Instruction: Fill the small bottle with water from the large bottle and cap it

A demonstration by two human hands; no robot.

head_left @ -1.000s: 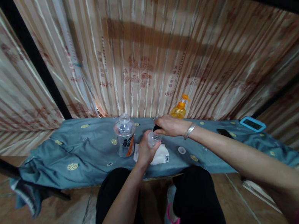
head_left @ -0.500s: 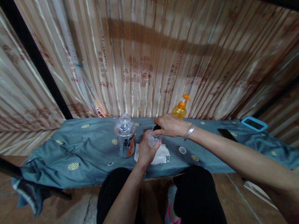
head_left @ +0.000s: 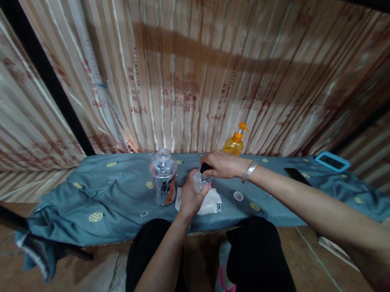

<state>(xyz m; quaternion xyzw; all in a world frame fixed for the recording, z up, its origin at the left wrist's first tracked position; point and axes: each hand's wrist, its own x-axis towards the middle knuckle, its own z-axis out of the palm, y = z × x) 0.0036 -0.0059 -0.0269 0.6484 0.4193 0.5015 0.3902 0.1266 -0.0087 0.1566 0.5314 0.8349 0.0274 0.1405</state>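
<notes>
My left hand (head_left: 189,198) is wrapped round a small clear bottle (head_left: 199,180), held just above a white cloth (head_left: 210,203) on the blue patterned sheet (head_left: 113,195). My right hand (head_left: 223,165) is closed over the bottle's top, gripping a small black cap (head_left: 205,167). A silver bracelet (head_left: 247,171) circles the right wrist. A larger clear plastic bottle (head_left: 163,176) with an orange and black label stands upright just left of my hands.
An orange pump bottle (head_left: 235,143) stands behind my right hand against the striped curtain (head_left: 181,68). A small white cap (head_left: 238,196), a black phone (head_left: 296,176) and a blue-cased phone (head_left: 331,161) lie on the sheet to the right. My knees sit below the edge.
Both hands stay on the small bottle; my right hand has shifted slightly on the black cap. Nothing else has moved.
</notes>
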